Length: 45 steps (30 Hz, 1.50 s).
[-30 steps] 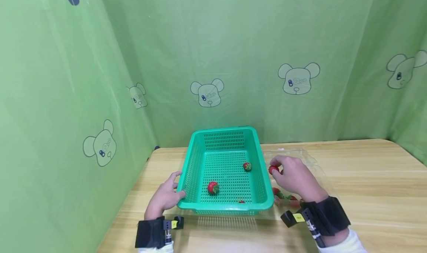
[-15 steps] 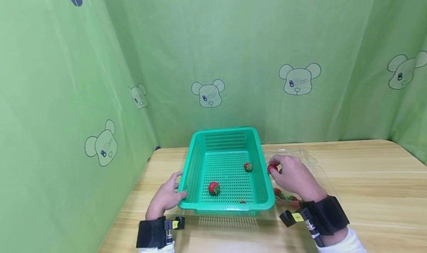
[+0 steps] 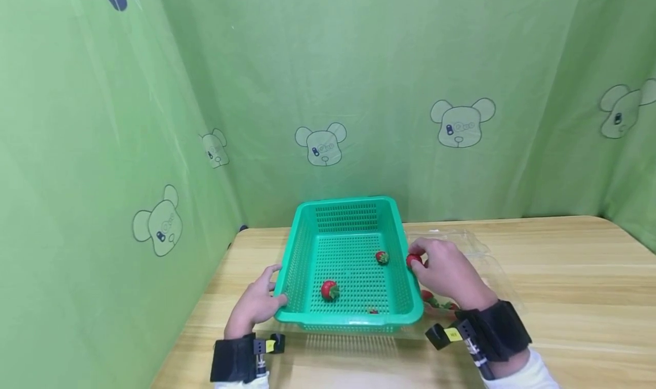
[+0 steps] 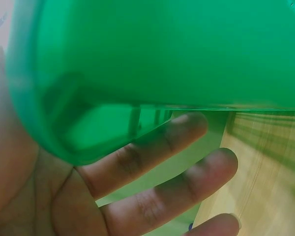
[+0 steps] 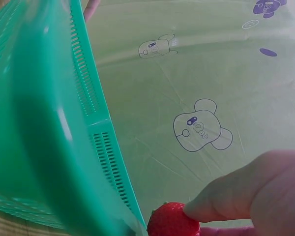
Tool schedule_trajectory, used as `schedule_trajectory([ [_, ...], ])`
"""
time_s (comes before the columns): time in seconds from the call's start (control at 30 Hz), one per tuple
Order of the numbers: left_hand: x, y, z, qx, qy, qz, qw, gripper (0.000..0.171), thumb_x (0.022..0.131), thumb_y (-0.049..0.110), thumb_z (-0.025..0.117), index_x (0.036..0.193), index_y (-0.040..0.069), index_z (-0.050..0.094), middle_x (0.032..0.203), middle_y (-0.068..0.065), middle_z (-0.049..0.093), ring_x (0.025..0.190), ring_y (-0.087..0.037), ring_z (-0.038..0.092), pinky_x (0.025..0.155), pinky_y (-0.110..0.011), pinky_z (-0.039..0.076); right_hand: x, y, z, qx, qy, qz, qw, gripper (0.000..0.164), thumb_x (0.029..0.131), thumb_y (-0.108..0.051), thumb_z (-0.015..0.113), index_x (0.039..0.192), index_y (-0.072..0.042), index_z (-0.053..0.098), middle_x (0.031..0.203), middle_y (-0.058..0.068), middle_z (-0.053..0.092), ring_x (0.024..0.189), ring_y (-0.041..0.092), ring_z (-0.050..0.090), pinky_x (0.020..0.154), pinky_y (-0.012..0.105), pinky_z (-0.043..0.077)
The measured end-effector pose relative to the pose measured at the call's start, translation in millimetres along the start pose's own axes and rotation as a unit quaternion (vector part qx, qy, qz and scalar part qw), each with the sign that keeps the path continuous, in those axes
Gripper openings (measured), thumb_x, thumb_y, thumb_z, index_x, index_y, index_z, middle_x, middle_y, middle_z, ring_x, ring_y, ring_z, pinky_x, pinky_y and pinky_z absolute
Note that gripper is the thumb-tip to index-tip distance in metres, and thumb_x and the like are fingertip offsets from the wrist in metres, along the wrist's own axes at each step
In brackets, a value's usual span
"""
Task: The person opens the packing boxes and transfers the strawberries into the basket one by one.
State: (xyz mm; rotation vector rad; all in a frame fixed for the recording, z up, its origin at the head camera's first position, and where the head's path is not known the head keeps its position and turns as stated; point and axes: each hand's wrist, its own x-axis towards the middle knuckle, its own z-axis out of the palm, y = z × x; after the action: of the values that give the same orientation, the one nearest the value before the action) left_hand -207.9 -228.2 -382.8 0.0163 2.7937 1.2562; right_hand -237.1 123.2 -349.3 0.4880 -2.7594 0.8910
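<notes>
In the head view a green plastic basket [image 3: 349,319] has a few strawberries on its mesh floor: a larger one [image 3: 330,290] front left, a smaller one [image 3: 381,257] near the right wall, another [image 3: 373,311] partly hidden by the front wall. My left hand [image 3: 253,302] grips the basket's left rim near the front corner, thumb over the edge, fingers along the outside [image 4: 172,189]. Between thumb and fingers, my right hand [image 3: 451,270] pinches a red strawberry [image 5: 173,220] right at the basket's right rim.
To the basket's right, partly under my right hand, a clear plastic box [image 3: 499,281] with its lid folded back holds more strawberries [image 3: 427,297]. A green curtain [image 3: 379,93] hangs behind and left of the wooden table [image 3: 579,275].
My right hand has moved slightly left with the strawberry, from over the clear box to the basket's right rim. The left hand keeps its place on the basket.
</notes>
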Motion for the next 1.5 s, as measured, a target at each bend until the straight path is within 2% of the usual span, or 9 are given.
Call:
schedule_trajectory([
  [0.3, 1.2, 1.4, -1.2, 0.003, -0.001, 0.005, 1.0000, 0.069, 0.083, 0.005, 0.061, 0.145, 0.009, 0.031, 0.126, -0.029, 0.056, 0.110, -0.041, 0.056, 0.085, -0.056, 0.048, 2, -3, 1, 0.009, -0.001, -0.005, 1.000, 0.010, 0.085, -0.006, 0.064, 0.094, -0.004, 0.065, 0.082, 0.009, 0.065, 0.066, 0.020, 0.056, 0.053, 0.032, 0.052],
  [0.63, 0.4, -0.6, 0.0, 0.005, -0.003, 0.005, 1.0000, 0.068, 0.084, 0.005, 0.061, 0.145, 0.009, 0.031, 0.126, -0.030, 0.056, 0.109, -0.040, 0.057, 0.085, -0.056, 0.048, 2, -8, 6, 0.021, -0.008, 0.000, 1.000, 0.010, 0.084, -0.005, 0.063, 0.094, -0.003, 0.064, 0.083, 0.010, 0.064, 0.065, 0.020, 0.056, 0.045, 0.026, 0.050],
  [1.0, 1.0, -2.4, 0.3, 0.007, -0.001, 0.008, 0.9999, 0.067, 0.083, 0.005, 0.060, 0.144, 0.008, 0.032, 0.126, -0.030, 0.057, 0.110, -0.039, 0.057, 0.085, -0.055, 0.049, 3, -13, 10, 0.031, -0.018, 0.016, 0.999, 0.011, 0.086, -0.006, 0.063, 0.096, -0.003, 0.064, 0.085, 0.013, 0.065, 0.065, 0.021, 0.058, 0.044, 0.025, 0.052],
  [1.3, 1.6, -3.8, -0.1, 0.000, -0.006, 0.008, 1.0000, 0.067, 0.084, 0.005, 0.061, 0.144, 0.008, 0.031, 0.127, -0.030, 0.056, 0.110, -0.039, 0.057, 0.085, -0.054, 0.049, 5, -16, 15, 0.023, -0.015, 0.006, 1.000, 0.012, 0.085, -0.006, 0.064, 0.097, -0.003, 0.064, 0.085, 0.012, 0.064, 0.066, 0.021, 0.055, 0.050, 0.029, 0.052],
  [1.5, 3.2, -5.2, 0.0, 0.000, -0.004, 0.006, 1.0000, 0.067, 0.083, 0.005, 0.060, 0.144, 0.009, 0.032, 0.126, -0.030, 0.056, 0.109, -0.038, 0.057, 0.084, -0.053, 0.050, 7, -17, 17, 0.029, -0.016, 0.021, 0.999, 0.023, 0.088, -0.010, 0.063, 0.108, 0.000, 0.062, 0.097, 0.018, 0.067, 0.078, 0.024, 0.063, 0.061, 0.039, 0.058],
])
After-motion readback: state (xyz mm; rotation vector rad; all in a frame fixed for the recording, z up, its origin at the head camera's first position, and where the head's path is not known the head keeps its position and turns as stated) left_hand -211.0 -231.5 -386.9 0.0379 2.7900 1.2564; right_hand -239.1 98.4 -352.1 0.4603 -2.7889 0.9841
